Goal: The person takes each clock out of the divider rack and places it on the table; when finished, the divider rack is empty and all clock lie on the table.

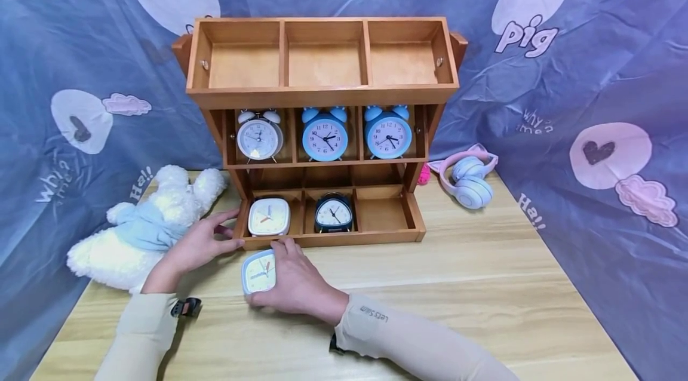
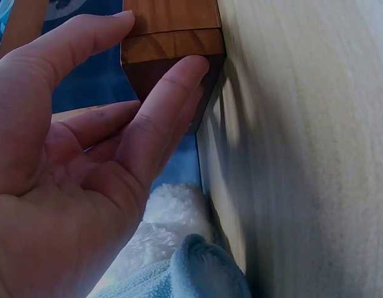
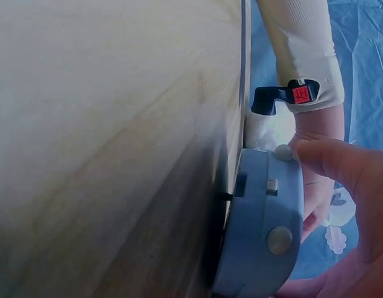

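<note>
My right hand (image 1: 295, 282) grips a small square alarm clock (image 1: 260, 272) with a light blue rim, in front of the wooden shelf (image 1: 333, 240). The right wrist view shows the blue casing (image 3: 256, 230) of this clock edge-on, low by the tabletop, thumb and fingers at its sides. My left hand (image 1: 206, 243) is at the shelf's lower left front corner. Up close in the left wrist view, its extended fingers (image 2: 157, 118) touch the wooden corner (image 2: 172, 46). Right by that corner, a white square clock (image 1: 269, 217) sits in the bottom left compartment.
A dark clock (image 1: 334, 214) stands in the bottom middle compartment. The middle tier holds a white twin-bell clock (image 1: 260, 139) and two blue ones (image 1: 325, 137). A white plush toy (image 1: 145, 226) lies left of the shelf; pink-and-blue headphones (image 1: 469, 178) lie right.
</note>
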A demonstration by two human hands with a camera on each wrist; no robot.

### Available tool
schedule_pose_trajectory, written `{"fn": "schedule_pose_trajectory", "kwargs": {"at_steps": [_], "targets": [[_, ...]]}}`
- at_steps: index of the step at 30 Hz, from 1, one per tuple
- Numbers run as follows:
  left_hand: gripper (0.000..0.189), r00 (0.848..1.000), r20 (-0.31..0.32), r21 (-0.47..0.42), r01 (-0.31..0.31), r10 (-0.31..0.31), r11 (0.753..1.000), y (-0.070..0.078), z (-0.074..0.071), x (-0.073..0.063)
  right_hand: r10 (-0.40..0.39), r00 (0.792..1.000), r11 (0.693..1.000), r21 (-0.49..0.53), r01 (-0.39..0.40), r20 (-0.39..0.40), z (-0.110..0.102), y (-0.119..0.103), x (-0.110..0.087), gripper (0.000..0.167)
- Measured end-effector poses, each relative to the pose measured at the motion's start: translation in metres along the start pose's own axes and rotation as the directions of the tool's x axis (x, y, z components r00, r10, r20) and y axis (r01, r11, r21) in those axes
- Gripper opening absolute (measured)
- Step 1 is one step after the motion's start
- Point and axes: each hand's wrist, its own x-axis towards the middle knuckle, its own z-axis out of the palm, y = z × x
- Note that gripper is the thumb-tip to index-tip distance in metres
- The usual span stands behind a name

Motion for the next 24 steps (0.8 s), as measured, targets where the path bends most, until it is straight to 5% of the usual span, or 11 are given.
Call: {"fn": "schedule_pose_trajectory", "kwargs": {"at_steps": [15,24], "targets": [[0.083,1.0,0.002,-0.017,-0.002,0.002,1.0,-0.002,0.0,0.003,-0.081,0.996,0.995,-0.061,0.079,-0.035,-0.026,-0.002,-0.004,0.112],[0.083,1.0,0.002,-0.015,-0.001,0.001,1.0,-0.001,-0.001,0.002,-0.085,0.993,0.996,-0.008,0.084,-0.079,-0.045,0.004,0.0,0.108]]}}
